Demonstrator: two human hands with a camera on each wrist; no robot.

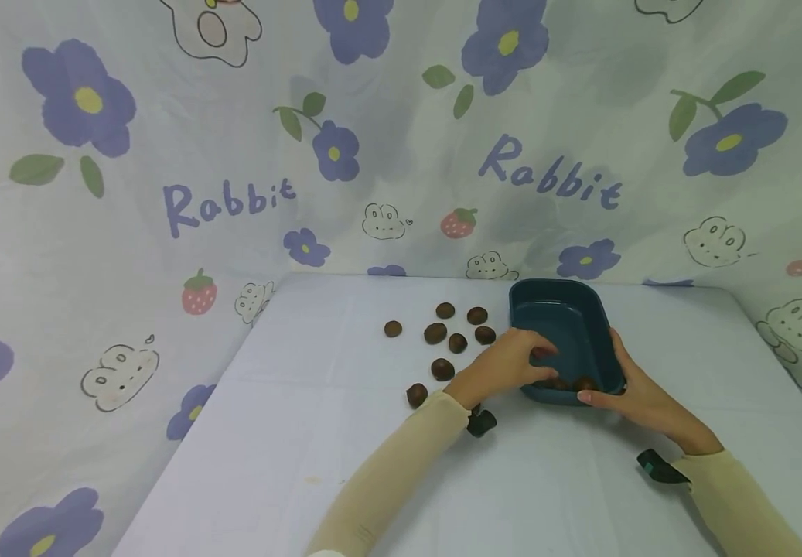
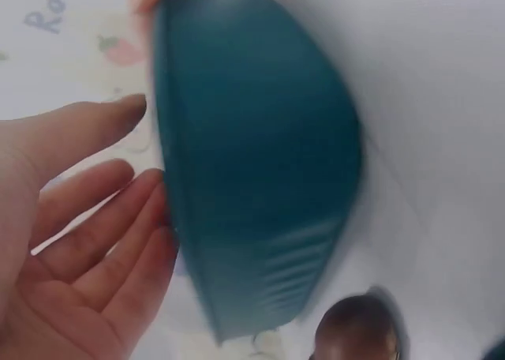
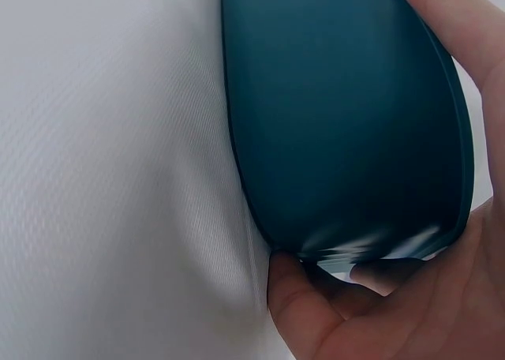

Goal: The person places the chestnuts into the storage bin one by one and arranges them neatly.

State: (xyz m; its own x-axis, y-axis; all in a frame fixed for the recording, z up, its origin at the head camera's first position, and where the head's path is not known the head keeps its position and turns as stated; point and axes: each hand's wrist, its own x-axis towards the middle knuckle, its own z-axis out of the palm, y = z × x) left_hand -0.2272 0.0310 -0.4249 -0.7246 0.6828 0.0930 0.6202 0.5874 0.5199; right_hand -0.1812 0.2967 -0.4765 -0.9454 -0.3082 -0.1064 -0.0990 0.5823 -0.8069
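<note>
A dark teal rectangular container (image 1: 575, 333) stands on the white table with a few brown chestnuts (image 1: 585, 384) at its near end. My left hand (image 1: 508, 362) reaches over its left rim, fingers relaxed and parted above those chestnuts. In the left wrist view no object shows between the thumb and fingers of that hand (image 2: 87, 218), and the container's outer wall (image 2: 252, 123) is beside them. My right hand (image 1: 640, 394) grips the near right corner, thumb at the front rim. Its fingers (image 3: 304, 305) curl around the container's side in the right wrist view.
Several loose chestnuts (image 1: 435, 333) lie scattered on the table left of the container. One chestnut (image 1: 417, 395) sits near the left forearm. Behind the table hangs a white curtain (image 1: 401, 178) printed with flowers and rabbits.
</note>
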